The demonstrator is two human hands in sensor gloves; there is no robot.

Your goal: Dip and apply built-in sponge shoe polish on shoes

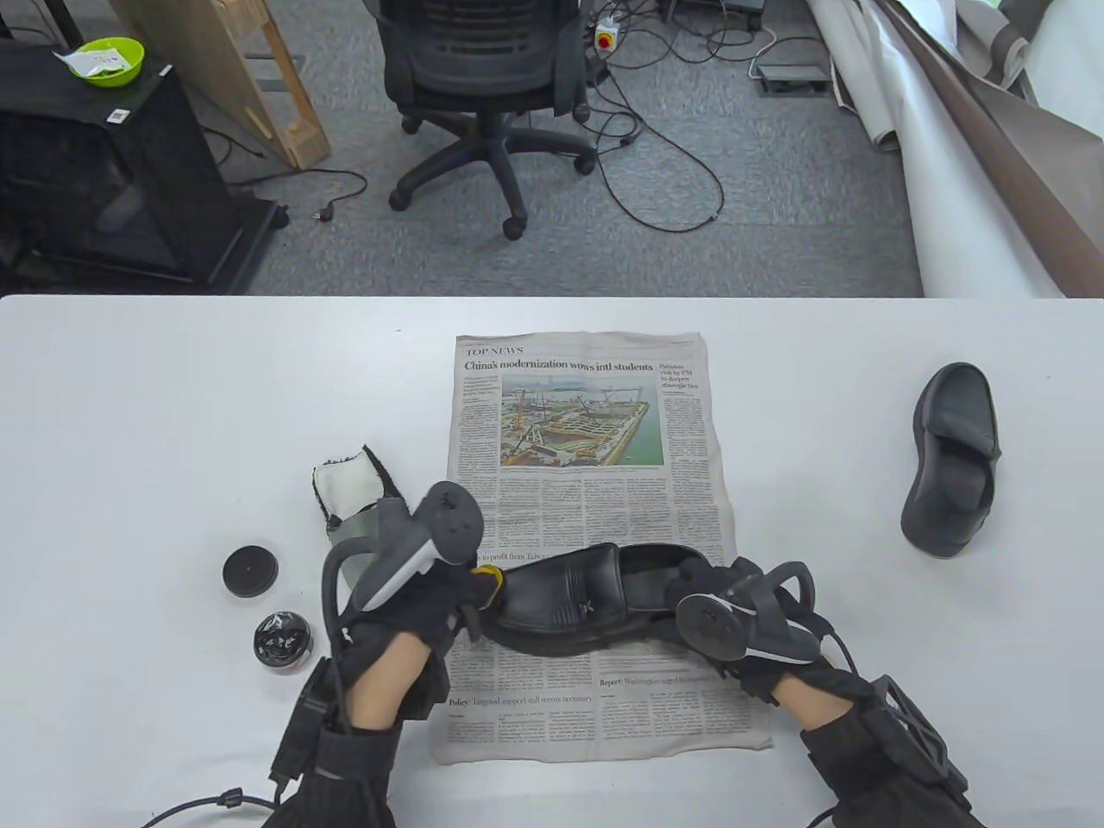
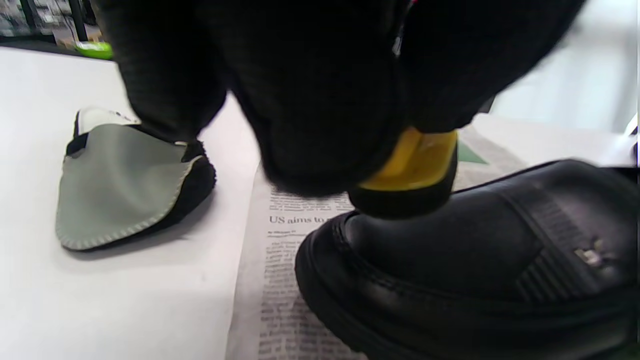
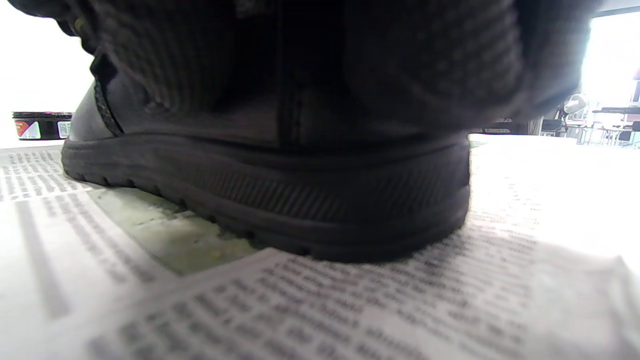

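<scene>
A black shoe lies on a newspaper, toe pointing left. My left hand grips a yellow sponge applicator and presses its black sponge on the shoe's toe; the left wrist view shows the applicator touching the toe of the shoe. My right hand grips the shoe's heel; in the right wrist view the gloved fingers wrap the heel. The open polish tin and its black lid sit left of my left hand.
A second black shoe lies at the table's right side. A grey and white polishing mitt lies behind my left hand, also in the left wrist view. An office chair stands beyond the table's far edge.
</scene>
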